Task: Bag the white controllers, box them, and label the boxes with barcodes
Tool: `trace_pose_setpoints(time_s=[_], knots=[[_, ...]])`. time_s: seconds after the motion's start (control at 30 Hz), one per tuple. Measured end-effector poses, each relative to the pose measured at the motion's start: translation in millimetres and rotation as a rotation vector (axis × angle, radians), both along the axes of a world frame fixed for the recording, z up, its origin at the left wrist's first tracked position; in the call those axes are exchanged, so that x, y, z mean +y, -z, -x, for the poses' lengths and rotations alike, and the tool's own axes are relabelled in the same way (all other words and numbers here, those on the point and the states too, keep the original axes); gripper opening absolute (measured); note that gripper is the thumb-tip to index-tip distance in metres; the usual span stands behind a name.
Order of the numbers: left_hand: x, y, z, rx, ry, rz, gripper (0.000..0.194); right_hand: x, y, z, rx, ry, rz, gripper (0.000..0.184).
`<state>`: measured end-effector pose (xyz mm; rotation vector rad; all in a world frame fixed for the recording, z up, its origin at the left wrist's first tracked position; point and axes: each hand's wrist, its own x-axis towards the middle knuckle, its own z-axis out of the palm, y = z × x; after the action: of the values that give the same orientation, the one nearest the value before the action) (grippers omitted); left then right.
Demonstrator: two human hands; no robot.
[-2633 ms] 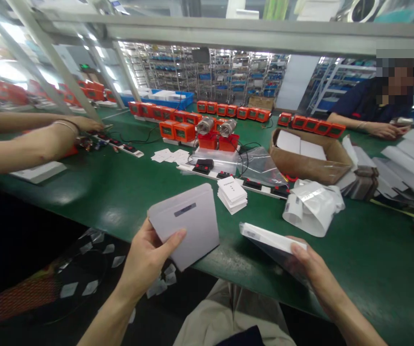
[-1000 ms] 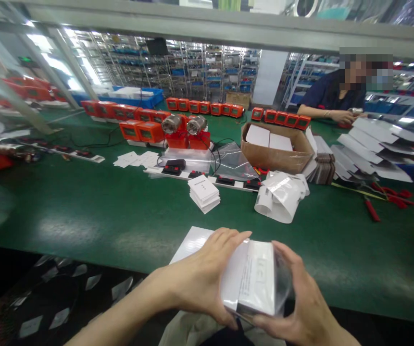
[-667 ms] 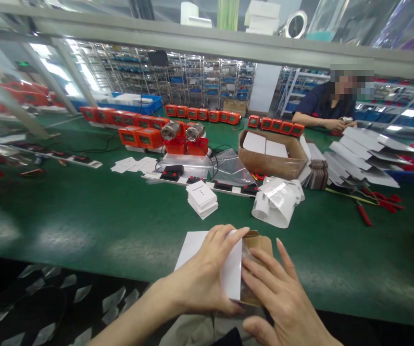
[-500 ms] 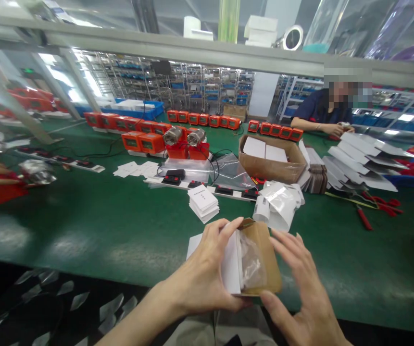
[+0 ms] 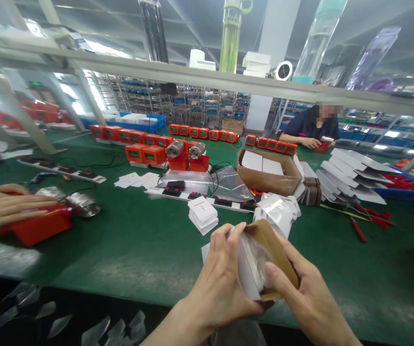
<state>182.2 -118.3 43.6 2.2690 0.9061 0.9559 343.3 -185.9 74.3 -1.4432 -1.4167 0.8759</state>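
Note:
A small cardboard box point(image 5: 277, 250), white outside and brown inside, is tilted between my two hands near the table's front edge. My left hand point(image 5: 223, 274) is wrapped round its left side. On the right, my right hand point(image 5: 304, 288) grips the box wall, fingers behind it and thumb over the opening. Inside lies a clear plastic bag point(image 5: 259, 252); what it contains is hard to make out. Just beyond the box are a stack of printed white papers point(image 5: 203, 212) and several white plastic-like pieces point(image 5: 279, 209).
A co-worker's hands point(image 5: 8, 206) rest on an orange device point(image 5: 44, 223) at left. Another person point(image 5: 311, 127) works at back right. Behind my hands stand a carton point(image 5: 268, 178), a power strip point(image 5: 224, 203), and orange units point(image 5: 144, 154). Red-handled pliers point(image 5: 372, 216) lie right.
My right hand has closed on the box's right side, its thumb now over the opening. The box tilts more. At left, a co-worker's hands and orange device have moved right.

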Motion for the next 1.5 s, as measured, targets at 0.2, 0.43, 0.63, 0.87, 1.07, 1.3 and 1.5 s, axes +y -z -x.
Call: trace_pose_setpoints(time_s=[0.2, 0.43, 0.63, 0.87, 1.07, 1.3, 1.5], knots=[[-1.7, 5.4, 0.0, -0.071, -0.088, 0.021, 0.103, 1.0, 13.6, 3.2, 0.263, -0.065, -0.002, 0.057], [-2.0, 6.2, -5.0, -0.071, -0.144, -0.011, 0.094, 14.5, 12.0, 17.8, -0.025, 0.023, -0.037, 0.052], [1.3, 6.9, -3.1, -0.051, -0.162, -0.001, 0.089, 17.5, 1.0, 11.7, -0.464, -0.080, -0.136, 0.053], [3.0, 10.0, -4.1, -0.063, -0.160, 0.030, 0.098, 29.9, 2.0, 5.6, -0.105, -0.231, -0.097, 0.054], [1.9, 10.0, -4.9, -0.078, -0.158, 0.050, 0.086, 31.6, 13.1, 9.5, 0.024, -0.155, -0.066, 0.050], [4.9, 19.2, -7.4, -0.128, -0.170, -0.106, 0.092, 29.4, -3.0, 14.3, -0.561, -0.228, -0.146, 0.056], [0.6, 21.3, -5.8, -0.141, -0.193, -0.116, 0.101, 28.4, -8.6, 20.6, -0.339, -0.244, -0.046, 0.055]])
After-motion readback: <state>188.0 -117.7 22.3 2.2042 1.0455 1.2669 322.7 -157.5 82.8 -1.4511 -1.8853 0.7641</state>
